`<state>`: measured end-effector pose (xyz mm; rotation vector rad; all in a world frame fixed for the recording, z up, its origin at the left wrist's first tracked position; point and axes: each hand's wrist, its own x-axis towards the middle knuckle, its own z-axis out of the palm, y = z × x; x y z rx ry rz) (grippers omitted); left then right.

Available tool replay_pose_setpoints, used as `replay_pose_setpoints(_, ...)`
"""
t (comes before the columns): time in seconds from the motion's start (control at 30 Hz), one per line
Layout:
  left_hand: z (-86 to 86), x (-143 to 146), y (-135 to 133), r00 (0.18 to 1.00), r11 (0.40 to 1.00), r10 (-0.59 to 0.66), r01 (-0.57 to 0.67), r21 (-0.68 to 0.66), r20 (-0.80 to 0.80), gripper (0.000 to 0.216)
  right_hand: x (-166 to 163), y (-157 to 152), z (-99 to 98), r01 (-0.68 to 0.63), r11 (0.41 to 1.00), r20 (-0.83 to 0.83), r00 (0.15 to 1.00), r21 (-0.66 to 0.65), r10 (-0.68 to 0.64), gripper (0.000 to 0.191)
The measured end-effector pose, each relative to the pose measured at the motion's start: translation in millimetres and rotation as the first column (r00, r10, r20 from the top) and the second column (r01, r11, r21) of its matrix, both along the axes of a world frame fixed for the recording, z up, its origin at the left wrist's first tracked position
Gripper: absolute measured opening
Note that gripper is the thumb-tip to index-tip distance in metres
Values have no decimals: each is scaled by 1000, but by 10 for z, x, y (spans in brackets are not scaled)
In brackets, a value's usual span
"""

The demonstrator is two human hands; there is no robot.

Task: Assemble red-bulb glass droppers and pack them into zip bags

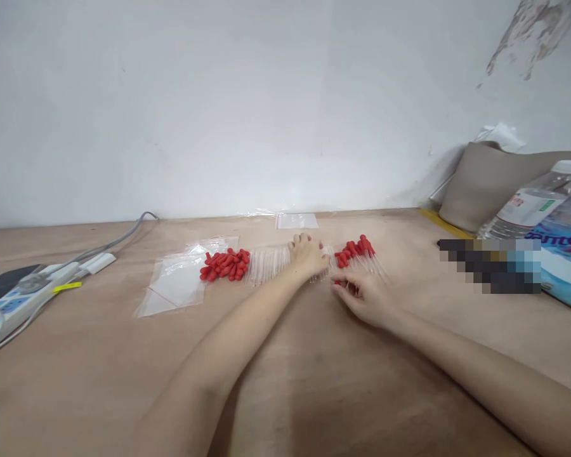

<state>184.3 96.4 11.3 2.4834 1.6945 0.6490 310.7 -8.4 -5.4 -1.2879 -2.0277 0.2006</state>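
Note:
A row of clear thin tubes (269,265) lies across the table, with a heap of red rubber bulbs (224,264) at its left end. My left hand (308,257) rests palm down over the tubes, its fingers spread and touching them. Just right of it, my right hand (368,298) is curled, thumb and fingers pinched around a dropper whose red tip (337,282) barely shows; the rest is hidden by the hand. Behind the right hand lie several droppers with red bulbs (360,246), their clear stems pointing toward me.
Clear zip bags (176,285) lie left of the bulbs, and another bag (297,221) lies by the wall. A power strip (33,298) with cables is at far left. To the right stand a water bottle (528,206), a grey-brown container (471,184) and a blue packet (566,276).

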Motion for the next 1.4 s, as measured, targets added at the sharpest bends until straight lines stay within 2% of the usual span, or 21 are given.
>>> replay_pose_setpoints(0.1,-13,67,46,1000,999,-4,3,-40,-26,42,53,-7,-74,12,998,-49,999,-63,-15,17)
replay_pose_setpoints(0.2,-19,66,80,999,998,-20,17,-68,-38,40,83,35,-141,29,993,-119,992,-112,-43,18)
replay_pose_setpoints(0.33,-32,54,94,999,996,-41,38,-83,-33,33,79,118,-210,41,994,-156,986,-96,-56,19)
replay_pose_setpoints(0.5,-46,56,90,999,995,-41,39,-93,-13,26,81,250,-293,-14,995,-253,967,-98,-11,21)
replay_pose_setpoints(0.63,-41,17,32,997,994,-73,72,-82,-8,22,84,276,-290,-38,995,-340,940,-97,3,22)
replay_pose_setpoints(0.77,-32,-65,-102,989,988,-144,143,-53,-16,19,77,244,-218,59,996,-438,895,-59,-79,26)
replay_pose_setpoints(0.87,-26,-143,-264,982,982,-190,190,-12,-21,24,79,238,-187,175,984,-484,859,-27,-166,29)
replay_pose_setpoints(1.0,-13,-233,-563,988,986,-151,153,64,-42,29,85,248,-198,277,961,-504,826,-22,-250,33)
replay_pose_setpoints(1.13,-6,-258,-839,972,989,-143,148,10,-187,40,85,256,-222,291,955,-538,797,-57,-275,36)
replay_pose_setpoints(1.23,-9,-259,-945,945,983,-179,182,-12,-272,29,91,261,-230,290,956,-499,824,-35,-268,34)
replay_pose_setpoints(1.33,-5,-343,-969,934,978,-196,207,5,-298,24,95,248,-222,254,961,-390,900,106,-194,26)
replay_pose_setpoints(1.4,0,-486,-947,941,974,-213,226,19,-263,21,92,230,-216,180,966,-324,939,183,-114,22)
